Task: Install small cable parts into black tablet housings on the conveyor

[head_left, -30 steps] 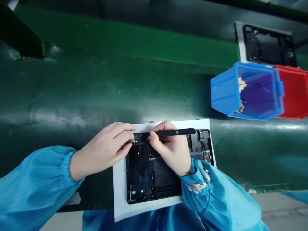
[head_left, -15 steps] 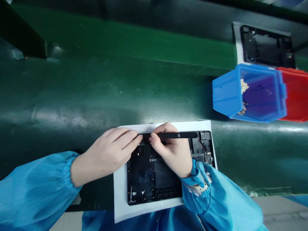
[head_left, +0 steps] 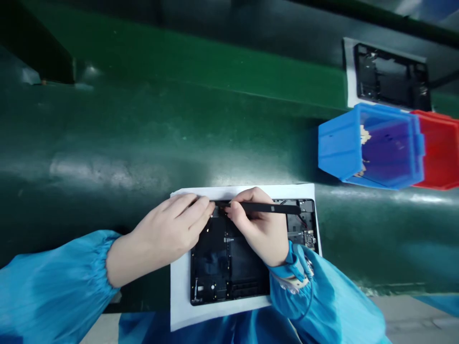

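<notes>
A black device housing (head_left: 211,263) with its inside exposed lies on a white sheet (head_left: 181,286) in front of me. My right hand (head_left: 260,224) is closed around black tweezers (head_left: 272,208), whose tip points left at the housing's far edge. Just left of that tip, my left hand (head_left: 175,222) rests at the same edge, thumb and fingers pressed together. Whatever its fingertips pinch is hidden. A thin wire end with a bright tip (head_left: 207,230) shows just below them. Along the housing's right side sits a small circuit board (head_left: 309,239), partly beside my right wrist.
To the right on the green work surface (head_left: 143,129) stand a blue bin (head_left: 337,148) with small pale parts and a red bin (head_left: 439,153). Behind them another black housing (head_left: 390,76) lies on white sheeting. A dark post (head_left: 46,52) rises at the far left.
The tweezers have tilted a little, their rear end now lower. Both hands stay at the housing's far edge with only slight shifts. The whole view has moved slightly.
</notes>
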A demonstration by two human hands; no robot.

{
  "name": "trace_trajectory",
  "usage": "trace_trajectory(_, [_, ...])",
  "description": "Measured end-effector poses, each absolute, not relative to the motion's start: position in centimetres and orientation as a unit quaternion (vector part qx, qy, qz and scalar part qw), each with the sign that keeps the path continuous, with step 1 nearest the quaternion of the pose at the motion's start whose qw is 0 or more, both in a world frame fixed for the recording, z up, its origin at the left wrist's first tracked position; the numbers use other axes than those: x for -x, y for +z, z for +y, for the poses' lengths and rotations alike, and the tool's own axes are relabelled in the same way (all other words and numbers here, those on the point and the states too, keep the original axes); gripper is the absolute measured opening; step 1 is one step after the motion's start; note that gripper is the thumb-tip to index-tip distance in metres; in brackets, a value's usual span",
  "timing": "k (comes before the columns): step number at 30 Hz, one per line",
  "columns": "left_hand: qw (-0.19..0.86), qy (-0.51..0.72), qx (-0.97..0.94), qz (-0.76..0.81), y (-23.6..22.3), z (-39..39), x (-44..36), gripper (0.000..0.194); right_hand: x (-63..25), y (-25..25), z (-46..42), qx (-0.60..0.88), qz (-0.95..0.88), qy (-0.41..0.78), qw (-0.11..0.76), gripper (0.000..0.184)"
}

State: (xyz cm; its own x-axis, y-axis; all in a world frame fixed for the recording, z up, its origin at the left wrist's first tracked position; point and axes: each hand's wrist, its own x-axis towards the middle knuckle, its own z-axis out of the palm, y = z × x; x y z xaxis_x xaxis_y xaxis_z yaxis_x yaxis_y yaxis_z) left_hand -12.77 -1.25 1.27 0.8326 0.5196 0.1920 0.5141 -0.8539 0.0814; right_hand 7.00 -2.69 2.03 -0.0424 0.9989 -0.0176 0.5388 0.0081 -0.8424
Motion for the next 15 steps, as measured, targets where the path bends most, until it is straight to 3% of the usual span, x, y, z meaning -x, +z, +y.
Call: trace_trajectory(15, [0.036,0.094,-0.956,0.277,1.33,-1.16,12.77,0.035,-7.4,1.57,-2.9,0.629,-0.586,0.372,0.349,0.011])
